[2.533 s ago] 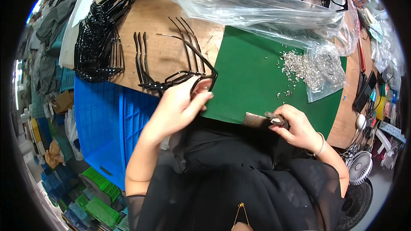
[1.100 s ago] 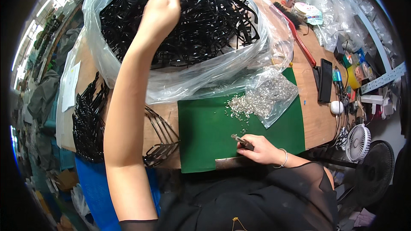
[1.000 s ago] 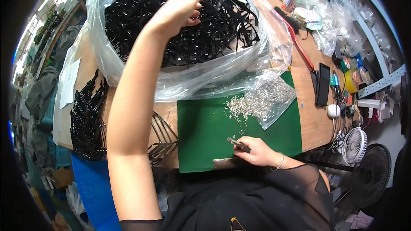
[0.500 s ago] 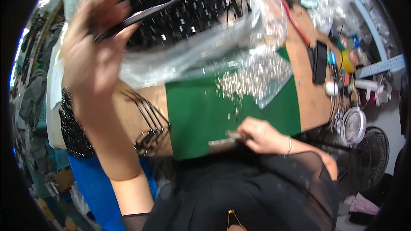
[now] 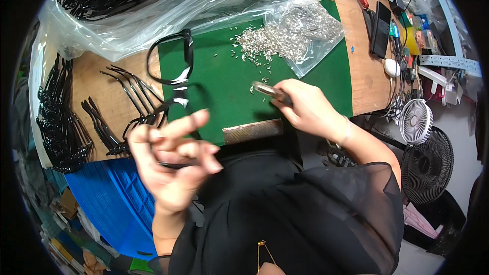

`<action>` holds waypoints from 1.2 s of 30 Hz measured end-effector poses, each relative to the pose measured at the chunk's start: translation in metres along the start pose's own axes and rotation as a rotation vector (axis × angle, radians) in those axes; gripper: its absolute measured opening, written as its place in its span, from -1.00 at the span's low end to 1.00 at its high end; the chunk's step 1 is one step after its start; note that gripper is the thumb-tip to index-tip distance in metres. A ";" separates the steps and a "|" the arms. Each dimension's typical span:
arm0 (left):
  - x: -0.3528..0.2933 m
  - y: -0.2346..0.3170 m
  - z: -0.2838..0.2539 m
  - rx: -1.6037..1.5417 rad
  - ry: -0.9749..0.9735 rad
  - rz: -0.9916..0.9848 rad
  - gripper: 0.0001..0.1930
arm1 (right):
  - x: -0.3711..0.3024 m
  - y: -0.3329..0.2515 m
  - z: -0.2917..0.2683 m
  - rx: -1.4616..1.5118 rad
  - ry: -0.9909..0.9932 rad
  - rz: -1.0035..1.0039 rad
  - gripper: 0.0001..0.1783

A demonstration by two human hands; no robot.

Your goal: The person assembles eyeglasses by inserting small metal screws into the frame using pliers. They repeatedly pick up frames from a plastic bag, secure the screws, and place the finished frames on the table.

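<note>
My left hand (image 5: 173, 160) grips a black eyeglass frame (image 5: 189, 58) by one rim, over the left edge of a green mat (image 5: 224, 81). The other rim stands up toward the far side; no temples show on it. My right hand (image 5: 317, 114) is closed around a metal-tipped tool (image 5: 272, 92) that looks like small pliers; its handle is mostly hidden in the palm. The tip is close to a few small metal pieces lying on the mat. Beyond it, a pile of these silvery pieces (image 5: 257, 43) spills from a clear plastic bag (image 5: 300, 53).
Several black frames (image 5: 140, 99) and a stack of them (image 5: 61, 122) lie on the left of the table. A large clear bag (image 5: 153, 20) of black frames fills the back. A rough metal strip (image 5: 253, 131) lies at the mat's near edge. Right: phone (image 5: 381, 30), mouse (image 5: 391, 67), fans.
My left hand has come down and nearer from the big bag, bringing the black eyeglass frame over the mat. My right hand has lifted the tool from the near edge toward the metal pieces.
</note>
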State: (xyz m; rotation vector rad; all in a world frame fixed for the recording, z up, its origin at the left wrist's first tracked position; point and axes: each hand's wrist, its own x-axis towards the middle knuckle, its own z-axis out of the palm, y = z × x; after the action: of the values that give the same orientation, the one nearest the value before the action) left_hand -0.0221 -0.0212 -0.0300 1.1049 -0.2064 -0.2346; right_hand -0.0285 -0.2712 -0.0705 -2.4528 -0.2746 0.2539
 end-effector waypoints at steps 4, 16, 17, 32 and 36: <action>-0.012 -0.021 0.025 0.063 0.059 -0.028 -0.44 | 0.009 0.010 0.026 -0.030 0.041 0.009 -0.83; -0.016 -0.034 0.021 0.141 0.117 0.053 -0.19 | 0.009 0.006 0.030 -0.091 0.004 0.050 -0.81; -0.017 -0.034 0.019 0.117 0.126 0.053 -0.19 | 0.009 0.007 0.030 -0.074 0.013 0.067 -0.82; -0.006 -0.030 0.018 0.070 0.016 0.094 0.02 | 0.011 0.009 0.028 -0.153 -0.004 -0.058 -0.82; -0.003 -0.037 0.028 0.178 -0.088 0.022 -0.02 | 0.002 -0.027 -0.005 0.253 -0.031 0.108 -0.85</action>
State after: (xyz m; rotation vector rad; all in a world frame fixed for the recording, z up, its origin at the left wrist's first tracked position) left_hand -0.0357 -0.0607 -0.0512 1.2688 -0.3225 -0.2486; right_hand -0.0285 -0.2530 -0.0500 -2.2170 -0.1155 0.3518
